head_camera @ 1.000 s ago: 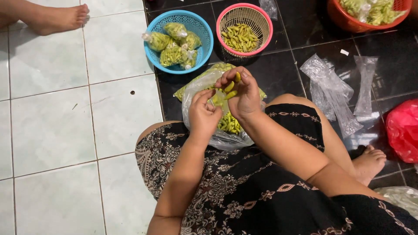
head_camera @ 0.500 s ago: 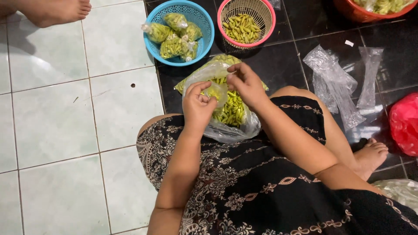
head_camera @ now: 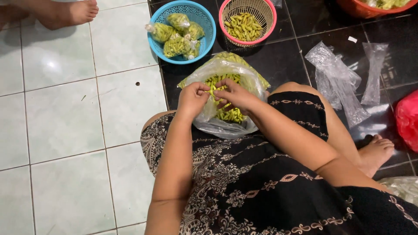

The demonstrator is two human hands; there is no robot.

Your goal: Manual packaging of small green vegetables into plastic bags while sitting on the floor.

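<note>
A clear plastic bag (head_camera: pixel 226 126) filled with small yellow-green chillies (head_camera: pixel 230 114) rests on my lap and the floor in front of me. My left hand (head_camera: pixel 193 98) pinches the bag's near rim. My right hand (head_camera: pixel 233 95) lies over the bag's mouth, its fingers among the chillies and closed around a few of them. The two hands almost touch.
A blue basket (head_camera: pixel 204 17) holds several tied bags of chillies. A pink basket (head_camera: pixel 267 15) holds loose chillies. Empty clear bags (head_camera: pixel 339 78) lie on the dark tiles at right, beside a red bag (head_camera: pixel 409 122). Another person's foot (head_camera: pixel 69 13) rests top left.
Both hands have dropped from above the bag to its mouth. The view has tilted a little, so the baskets sit lower in the picture.
</note>
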